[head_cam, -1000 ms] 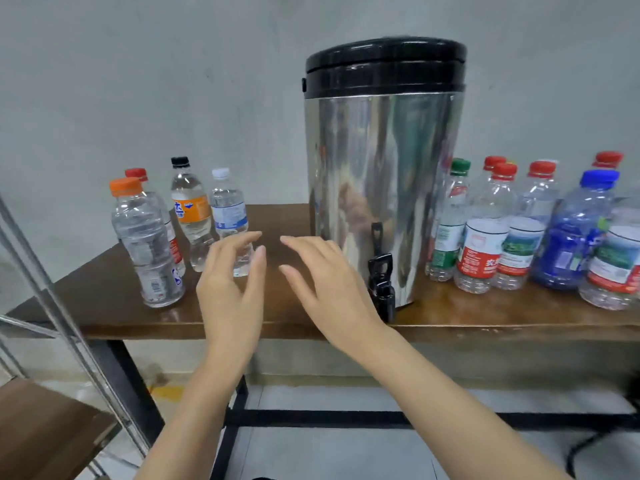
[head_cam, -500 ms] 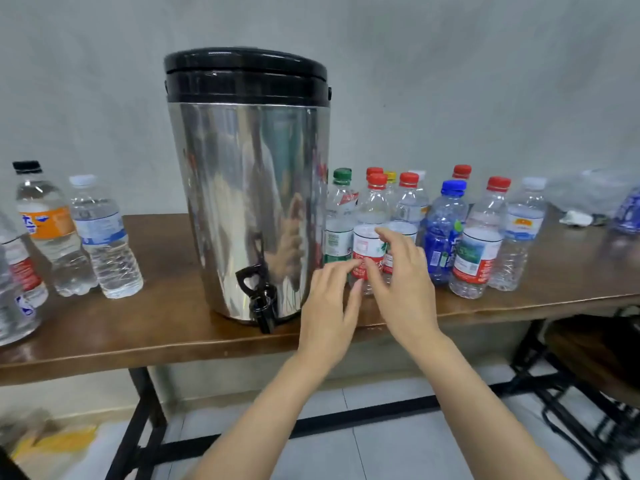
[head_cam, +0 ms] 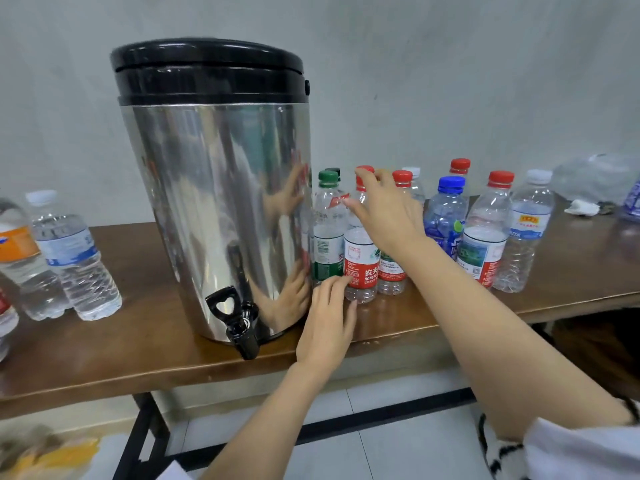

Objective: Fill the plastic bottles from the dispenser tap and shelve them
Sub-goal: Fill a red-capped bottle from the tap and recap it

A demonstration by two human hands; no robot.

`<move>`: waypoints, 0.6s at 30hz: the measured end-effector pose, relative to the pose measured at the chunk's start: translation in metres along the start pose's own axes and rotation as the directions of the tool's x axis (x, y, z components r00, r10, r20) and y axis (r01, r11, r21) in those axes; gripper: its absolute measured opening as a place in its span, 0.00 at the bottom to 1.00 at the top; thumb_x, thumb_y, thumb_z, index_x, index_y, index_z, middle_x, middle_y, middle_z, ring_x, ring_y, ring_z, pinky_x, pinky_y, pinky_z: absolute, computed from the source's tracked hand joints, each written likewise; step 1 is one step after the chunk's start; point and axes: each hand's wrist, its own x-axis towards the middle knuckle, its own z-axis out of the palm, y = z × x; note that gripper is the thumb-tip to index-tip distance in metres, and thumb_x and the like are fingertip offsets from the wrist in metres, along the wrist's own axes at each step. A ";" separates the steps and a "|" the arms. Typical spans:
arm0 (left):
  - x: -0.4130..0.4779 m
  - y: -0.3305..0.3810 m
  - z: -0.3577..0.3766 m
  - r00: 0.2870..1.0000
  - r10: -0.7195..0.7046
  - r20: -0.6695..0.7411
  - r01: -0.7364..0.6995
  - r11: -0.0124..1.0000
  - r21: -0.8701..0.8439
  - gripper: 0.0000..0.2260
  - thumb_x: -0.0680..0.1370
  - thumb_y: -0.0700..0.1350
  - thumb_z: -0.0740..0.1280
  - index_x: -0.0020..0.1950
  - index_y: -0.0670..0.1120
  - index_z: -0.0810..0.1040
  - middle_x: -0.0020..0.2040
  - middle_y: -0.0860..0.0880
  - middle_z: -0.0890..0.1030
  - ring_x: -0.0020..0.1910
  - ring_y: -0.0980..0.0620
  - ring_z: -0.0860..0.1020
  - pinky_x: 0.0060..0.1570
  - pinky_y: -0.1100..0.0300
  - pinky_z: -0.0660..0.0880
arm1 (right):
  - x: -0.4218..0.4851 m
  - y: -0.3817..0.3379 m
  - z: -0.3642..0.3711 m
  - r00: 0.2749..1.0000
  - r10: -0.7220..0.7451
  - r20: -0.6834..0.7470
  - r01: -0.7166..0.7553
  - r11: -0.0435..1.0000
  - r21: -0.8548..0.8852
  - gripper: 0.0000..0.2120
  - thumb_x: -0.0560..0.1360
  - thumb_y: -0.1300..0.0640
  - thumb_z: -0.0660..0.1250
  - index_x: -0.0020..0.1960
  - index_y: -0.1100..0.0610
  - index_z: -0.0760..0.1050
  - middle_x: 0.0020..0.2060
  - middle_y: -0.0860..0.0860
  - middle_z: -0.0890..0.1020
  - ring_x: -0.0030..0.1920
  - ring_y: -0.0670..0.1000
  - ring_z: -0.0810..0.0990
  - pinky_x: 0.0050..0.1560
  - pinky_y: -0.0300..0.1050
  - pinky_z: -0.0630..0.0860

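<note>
A steel dispenser (head_cam: 214,202) with a black lid stands on the brown table (head_cam: 104,355), its black tap (head_cam: 242,327) over the front edge. Right of it is a group of several empty capped plastic bottles. In front stands a red-capped bottle with a red and white label (head_cam: 362,271). My left hand (head_cam: 325,327) rests with straight fingers against that bottle's lower part. My right hand (head_cam: 388,213) reaches over its neck, fingers spread, with a fingertip at the red cap and the thumb beside the neck. Neither hand visibly grips it.
A green-capped bottle (head_cam: 327,237) stands between the dispenser and the red-labelled one; a blue bottle (head_cam: 446,216) and more clear ones stand further right. Several bottles holding water (head_cam: 72,258) stand at the table's left. A crumpled plastic bag (head_cam: 595,174) lies far right.
The view has turned right, from the left bottles to the empty group. Both hands moved from mid-air before the dispenser to the red-labelled bottle: left to its base, right up to its cap.
</note>
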 end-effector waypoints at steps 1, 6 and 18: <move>-0.001 0.000 0.000 1.000 0.003 -0.003 -0.003 1.000 -0.015 0.17 0.82 0.44 0.63 0.71 0.45 0.69 0.67 0.50 0.71 0.68 0.55 0.67 0.71 0.62 0.63 | -0.002 0.000 0.000 1.000 0.000 -0.004 0.000 1.000 0.030 0.25 0.81 0.43 0.58 0.74 0.53 0.62 0.67 0.56 0.71 0.56 0.59 0.78 0.40 0.47 0.67; -0.002 0.007 -0.007 0.995 -0.103 -0.020 0.096 0.970 -0.224 0.25 0.80 0.47 0.68 0.74 0.45 0.64 0.70 0.50 0.68 0.70 0.57 0.65 0.71 0.61 0.64 | -0.023 -0.004 -0.013 0.996 0.001 -0.094 0.022 0.970 0.242 0.17 0.82 0.49 0.61 0.68 0.54 0.67 0.59 0.54 0.77 0.53 0.56 0.78 0.43 0.46 0.66; -0.025 0.080 -0.090 0.925 -0.380 -0.016 0.313 0.783 -0.537 0.31 0.66 0.61 0.77 0.65 0.57 0.70 0.61 0.58 0.78 0.62 0.58 0.75 0.63 0.54 0.73 | -0.092 -0.035 -0.082 0.969 -0.184 0.164 0.065 0.833 0.550 0.19 0.76 0.40 0.66 0.62 0.49 0.73 0.47 0.41 0.77 0.35 0.39 0.74 0.45 0.43 0.73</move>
